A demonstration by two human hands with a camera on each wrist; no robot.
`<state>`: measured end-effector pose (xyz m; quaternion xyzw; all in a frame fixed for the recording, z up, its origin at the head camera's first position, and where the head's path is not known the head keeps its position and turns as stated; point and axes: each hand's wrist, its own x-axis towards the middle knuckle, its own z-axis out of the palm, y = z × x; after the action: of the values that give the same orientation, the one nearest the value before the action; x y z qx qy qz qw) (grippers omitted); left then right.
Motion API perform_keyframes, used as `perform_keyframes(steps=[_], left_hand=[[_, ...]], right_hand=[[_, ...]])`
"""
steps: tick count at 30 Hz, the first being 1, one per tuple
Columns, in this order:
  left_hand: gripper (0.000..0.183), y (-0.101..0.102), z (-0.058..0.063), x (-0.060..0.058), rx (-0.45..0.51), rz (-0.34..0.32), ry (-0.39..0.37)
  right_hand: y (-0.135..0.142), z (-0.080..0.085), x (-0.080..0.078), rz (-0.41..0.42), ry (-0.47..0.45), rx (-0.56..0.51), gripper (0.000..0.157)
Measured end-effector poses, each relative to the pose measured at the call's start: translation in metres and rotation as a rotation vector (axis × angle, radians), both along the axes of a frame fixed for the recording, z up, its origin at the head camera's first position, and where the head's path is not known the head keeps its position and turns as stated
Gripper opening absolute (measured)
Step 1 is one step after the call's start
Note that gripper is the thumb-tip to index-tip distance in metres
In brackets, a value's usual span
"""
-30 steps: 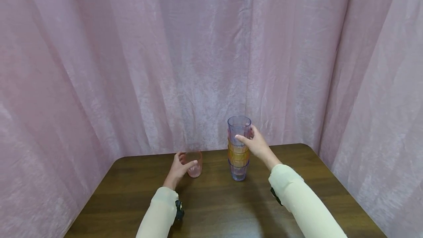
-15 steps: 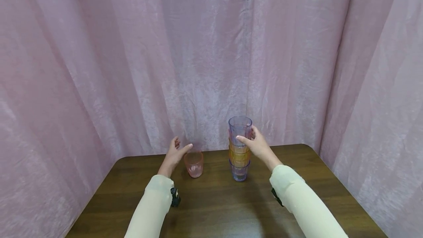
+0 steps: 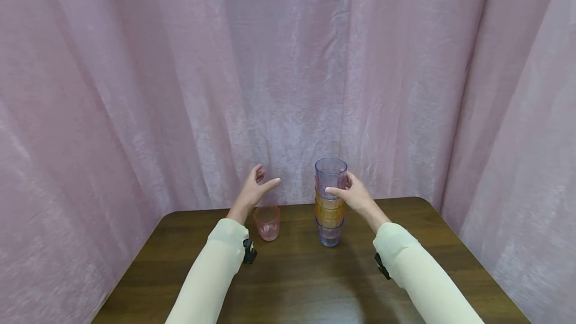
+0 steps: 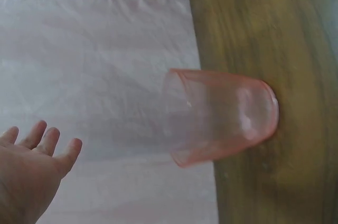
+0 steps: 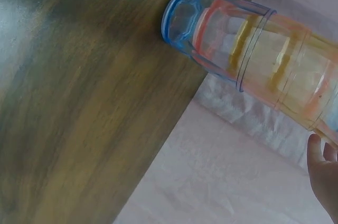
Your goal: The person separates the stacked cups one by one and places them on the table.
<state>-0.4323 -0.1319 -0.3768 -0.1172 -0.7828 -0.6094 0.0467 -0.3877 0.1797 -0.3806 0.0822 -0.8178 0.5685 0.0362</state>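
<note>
My left hand (image 3: 252, 193) is raised up and to the left of a translucent pink cup (image 3: 268, 226), thumb and fingers spread with nothing between them. In the left wrist view the cup (image 4: 232, 113) is upright on the wood, apart from the hand (image 4: 31, 174). To its right rises a tall stack of clear tumblers (image 3: 330, 211), blue at top and bottom, with yellow and pink ones between. My right hand (image 3: 357, 197) grips this stack near its top, thumb at the front and fingers behind. Only some fingertips of the right hand (image 5: 322, 171) show in the right wrist view.
Both cups and stack stand near the back edge of a brown wooden table (image 3: 310, 284). Right behind that edge hangs a pink velvet curtain (image 3: 288, 89), which also covers both sides.
The left hand has let go of the pink cup and risen above it, first leftward, then upward. The right hand keeps its grip on the stack. The view has shifted slightly.
</note>
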Motion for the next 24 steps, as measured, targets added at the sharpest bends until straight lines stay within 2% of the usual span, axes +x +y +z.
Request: perform_keyframes(steps=[7,12,16,24], left_hand=[[0.094,0.024,0.016,0.001,-0.059,-0.046,0.005],[0.094,0.043,0.025,0.002,-0.066,-0.076,0.01],[0.095,0.058,0.032,0.004,-0.079,-0.109,0.015],[0.096,0.077,0.037,0.007,-0.094,-0.151,0.026]], right_hand=[[-0.001,0.001,0.001,0.019,0.002,-0.009,0.102],[-0.001,0.0,0.001,0.022,0.014,-0.019,0.103],[-0.002,-0.001,0.001,0.035,0.019,-0.014,0.098],[-0.001,-0.003,0.001,0.059,0.02,-0.013,0.097]])
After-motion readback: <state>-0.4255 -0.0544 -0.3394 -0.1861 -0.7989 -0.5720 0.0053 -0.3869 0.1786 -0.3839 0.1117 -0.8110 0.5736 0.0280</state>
